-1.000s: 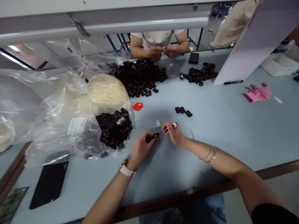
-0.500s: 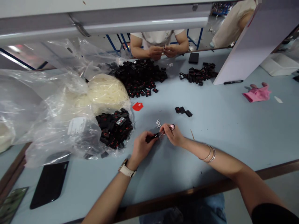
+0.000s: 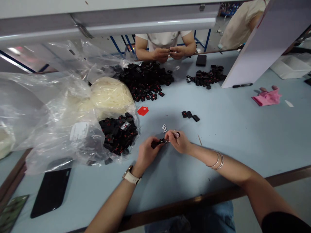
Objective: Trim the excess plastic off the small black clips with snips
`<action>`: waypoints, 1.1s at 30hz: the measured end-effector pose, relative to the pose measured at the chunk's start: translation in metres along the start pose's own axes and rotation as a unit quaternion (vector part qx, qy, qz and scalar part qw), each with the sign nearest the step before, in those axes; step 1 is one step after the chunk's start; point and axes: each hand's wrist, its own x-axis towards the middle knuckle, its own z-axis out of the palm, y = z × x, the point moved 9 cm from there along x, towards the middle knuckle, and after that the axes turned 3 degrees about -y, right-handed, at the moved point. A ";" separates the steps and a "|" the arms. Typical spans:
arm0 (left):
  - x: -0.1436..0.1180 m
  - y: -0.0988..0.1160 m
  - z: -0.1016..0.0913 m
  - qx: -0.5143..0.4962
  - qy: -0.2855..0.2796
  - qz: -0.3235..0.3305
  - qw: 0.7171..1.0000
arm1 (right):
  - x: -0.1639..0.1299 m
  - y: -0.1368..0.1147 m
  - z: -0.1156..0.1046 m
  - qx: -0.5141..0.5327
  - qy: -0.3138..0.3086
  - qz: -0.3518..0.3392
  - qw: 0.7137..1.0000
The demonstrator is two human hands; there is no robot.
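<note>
My left hand (image 3: 147,151) is closed, pinching a small black plastic piece (image 3: 157,143) between thumb and fingers. Close against it, my right hand (image 3: 179,141) is closed round a slim tool (image 3: 177,134) with a rounded handle end and a shiny metal tip. That tip meets the black piece; its exact kind is too small to make out. Just beyond my fingers lies a little heap of tiny white parts (image 3: 164,128). Several black plastic pieces (image 3: 189,115) rest farther off to the right. A pile of similar black pieces with red marks (image 3: 119,134) spills from a bag at left.
Clear plastic bags (image 3: 55,119) cover the left side. A red tag (image 3: 143,111), a dark phone-like slab (image 3: 52,191), a pink glove (image 3: 266,97) and a pen (image 3: 242,85) lie about. Opposite, a co-worker's hands (image 3: 168,54) work near a larger black pile (image 3: 145,79). An upright white panel (image 3: 262,45) stands right.
My right hand has turned slightly, and the tool's handle end sits a little lower and farther left. My left hand has barely moved, still gripping the black piece.
</note>
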 end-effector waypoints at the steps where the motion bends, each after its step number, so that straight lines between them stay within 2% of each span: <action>1: 0.000 0.000 0.000 0.000 0.000 -0.002 1.000 | 0.000 0.000 0.000 -0.012 0.002 -0.002 1.000; 7: 0.000 0.001 -0.001 -0.001 -0.003 -0.011 1.000 | 0.001 -0.005 0.001 -0.060 -0.003 -0.014 0.998; 18: -0.001 -0.002 0.000 -0.001 0.001 -0.005 1.000 | 0.004 -0.009 0.003 -0.089 -0.026 0.021 0.995; 28: -0.001 -0.002 -0.001 -0.007 -0.002 -0.013 1.000 | 0.004 -0.002 0.006 -0.098 -0.038 0.061 0.993; 33: -0.001 -0.003 0.000 -0.008 -0.005 -0.014 1.000 | 0.002 -0.002 0.005 -0.062 -0.035 0.042 0.997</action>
